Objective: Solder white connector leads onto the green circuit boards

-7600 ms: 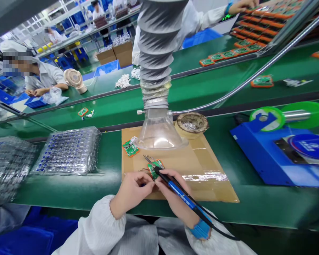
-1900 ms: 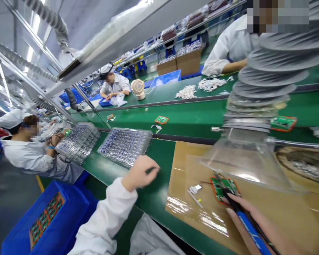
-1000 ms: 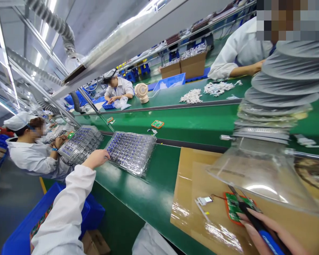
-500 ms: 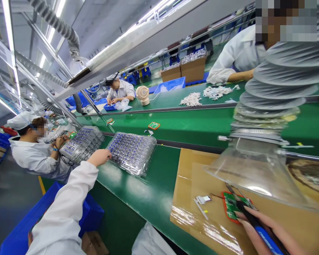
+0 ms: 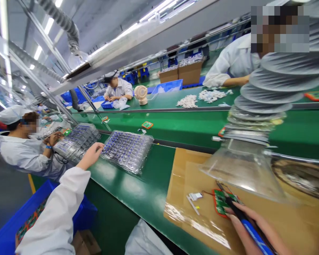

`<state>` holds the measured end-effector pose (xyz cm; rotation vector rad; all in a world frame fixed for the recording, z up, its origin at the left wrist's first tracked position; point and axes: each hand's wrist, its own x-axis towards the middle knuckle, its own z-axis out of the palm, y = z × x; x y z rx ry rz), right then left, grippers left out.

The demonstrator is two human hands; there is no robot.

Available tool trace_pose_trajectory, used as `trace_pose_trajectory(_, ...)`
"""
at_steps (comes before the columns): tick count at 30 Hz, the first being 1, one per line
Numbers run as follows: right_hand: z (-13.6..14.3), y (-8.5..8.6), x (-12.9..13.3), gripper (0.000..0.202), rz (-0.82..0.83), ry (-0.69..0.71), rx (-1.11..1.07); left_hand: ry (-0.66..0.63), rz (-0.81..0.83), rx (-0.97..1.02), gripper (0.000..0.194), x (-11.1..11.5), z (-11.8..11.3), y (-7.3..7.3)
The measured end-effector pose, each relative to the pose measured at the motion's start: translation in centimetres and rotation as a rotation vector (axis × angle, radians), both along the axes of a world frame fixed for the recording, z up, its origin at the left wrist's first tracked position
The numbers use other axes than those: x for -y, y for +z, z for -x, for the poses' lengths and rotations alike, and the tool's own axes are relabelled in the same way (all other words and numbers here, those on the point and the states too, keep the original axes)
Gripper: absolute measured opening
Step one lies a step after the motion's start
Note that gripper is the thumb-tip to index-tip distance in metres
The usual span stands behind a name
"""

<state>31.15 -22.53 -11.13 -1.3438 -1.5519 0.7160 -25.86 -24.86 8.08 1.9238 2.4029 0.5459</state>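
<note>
My left hand [image 5: 92, 154] reaches out to the left edge of a clear plastic tray [image 5: 127, 150] filled with rows of small blue-marked parts. Its fingers are bent together at the tray's corner; whatever they pinch is too small to make out. At the lower right, my right hand [image 5: 251, 223] is closed around a black and blue pen-like tool [image 5: 255, 235]. The tool's tip lies over a green circuit board [image 5: 220, 203] with an orange-red edge. A thin wire joins the board to a small white part [image 5: 195, 196] beside it on the brown sheet [image 5: 182, 177].
Another tray stack [image 5: 78, 140] stands left, near a person [image 5: 21, 148]. A clear fume hood [image 5: 244, 170] hangs over the brown sheet. Boards lie on the green conveyor [image 5: 175, 125]. Two people sit across it. A blue bin [image 5: 39, 200] holds boards below left.
The view has shifted slightly. My left hand has drawn back a little to the left at the tray's edge. My right hand still holds the tool over the board.
</note>
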Motion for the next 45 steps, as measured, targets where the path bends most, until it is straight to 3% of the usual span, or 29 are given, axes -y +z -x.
trace_pose_trajectory(3,0.6,2.3,1.3,0.049,0.098,0.013,0.122,-0.046,-0.336,0.557,0.017,0.7,-4.9,0.0)
trace_pose_trajectory(5,1.2,3.3,1.7,0.046,0.117,-0.006,0.109,-0.110,-0.352,0.956,0.020,0.9,-9.8,-0.8)
trace_pose_trajectory(8,1.6,3.9,1.8,0.042,0.097,0.006,0.077,-0.205,0.079,1.333,0.027,0.9,-18.4,-3.0)
trace_pose_trajectory(11,1.7,4.2,2.1,0.037,0.042,0.027,0.031,-0.305,0.429,1.445,0.043,0.0,-26.7,-5.6)
trace_pose_trajectory(13,1.8,4.6,2.7,0.034,0.009,0.022,-0.024,-0.325,0.516,1.474,0.050,-0.9,-30.9,-7.2)
trace_pose_trajectory(16,2.3,5.3,4.1,0.030,0.010,-0.004,-0.128,-0.348,0.570,1.456,0.051,-1.7,-34.8,-8.6)
trace_pose_trajectory(20,3.5,6.2,5.3,0.031,0.020,-0.044,-0.296,-0.379,0.583,1.401,0.045,-1.6,-36.7,-9.1)
trace_pose_trajectory(26,4.5,7.3,4.8,0.027,0.024,-0.102,-0.404,-0.414,0.525,1.354,0.030,-1.2,-36.9,-8.9)
trace_pose_trajectory(35,4.7,6.2,4.1,0.023,0.031,-0.152,-0.316,-0.477,0.402,1.164,0.018,-2.1,-36.8,-9.1)
trace_pose_trajectory(41,3.5,5.5,2.9,0.020,0.000,-0.188,-0.148,-0.582,0.171,0.811,0.015,-4.4,-36.7,-9.1)
trace_pose_trajectory(45,2.3,4.7,2.7,0.027,0.064,-0.164,-0.029,-0.543,0.221,0.618,0.016,-6.2,-37.0,-9.7)
